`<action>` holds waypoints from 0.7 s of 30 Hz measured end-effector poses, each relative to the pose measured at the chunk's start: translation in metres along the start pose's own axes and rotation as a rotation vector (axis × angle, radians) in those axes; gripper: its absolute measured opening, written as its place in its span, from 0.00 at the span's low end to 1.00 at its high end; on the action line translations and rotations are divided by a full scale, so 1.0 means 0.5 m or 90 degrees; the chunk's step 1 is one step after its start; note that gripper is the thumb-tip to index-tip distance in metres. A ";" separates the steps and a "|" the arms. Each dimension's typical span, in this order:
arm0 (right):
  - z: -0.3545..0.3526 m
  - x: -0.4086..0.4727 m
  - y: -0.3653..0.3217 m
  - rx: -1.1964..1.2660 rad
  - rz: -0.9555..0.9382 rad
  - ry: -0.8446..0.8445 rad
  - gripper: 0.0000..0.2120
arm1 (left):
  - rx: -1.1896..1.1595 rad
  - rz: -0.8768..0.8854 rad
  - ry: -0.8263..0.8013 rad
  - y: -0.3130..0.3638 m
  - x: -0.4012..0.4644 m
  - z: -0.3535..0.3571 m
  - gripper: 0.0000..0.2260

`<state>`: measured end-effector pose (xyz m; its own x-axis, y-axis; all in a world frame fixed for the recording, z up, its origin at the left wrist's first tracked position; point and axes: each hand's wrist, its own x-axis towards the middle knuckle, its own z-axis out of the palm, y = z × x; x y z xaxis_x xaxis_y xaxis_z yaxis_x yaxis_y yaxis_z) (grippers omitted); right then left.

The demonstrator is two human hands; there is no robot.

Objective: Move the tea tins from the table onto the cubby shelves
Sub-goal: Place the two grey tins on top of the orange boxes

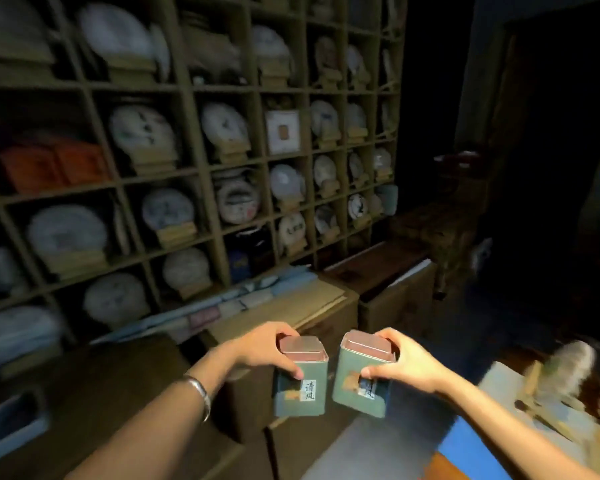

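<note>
I hold two green tea tins with pinkish lids and white paper labels, side by side in the air in front of me. My left hand [264, 351] grips the left tea tin [300, 389] by its top. My right hand [404, 365] grips the right tea tin [361, 386], which tilts slightly to the right. The wooden cubby shelves [201, 168] fill the wall ahead and to the left. Most cubbies hold round wrapped tea cakes on small stands.
Cardboard boxes [329, 306] and a brown box [388, 271] stand on the floor below the shelves, with flat paper packets leaning on them. A table corner with a blue cloth [492, 434] and blurred objects lies at the lower right. The right side is dark.
</note>
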<state>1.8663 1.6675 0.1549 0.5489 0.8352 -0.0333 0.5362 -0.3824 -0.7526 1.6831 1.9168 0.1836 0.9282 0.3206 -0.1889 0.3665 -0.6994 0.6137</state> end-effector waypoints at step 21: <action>0.341 0.618 -0.738 0.144 -0.386 -0.302 0.36 | -0.210 -0.208 0.492 -0.368 -0.370 -0.605 0.29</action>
<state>1.7288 2.1340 0.3099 -0.1541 0.9703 0.1863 0.4822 0.2384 -0.8430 1.4246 2.1795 0.3378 0.4352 0.8945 0.1025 0.4568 -0.3175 0.8310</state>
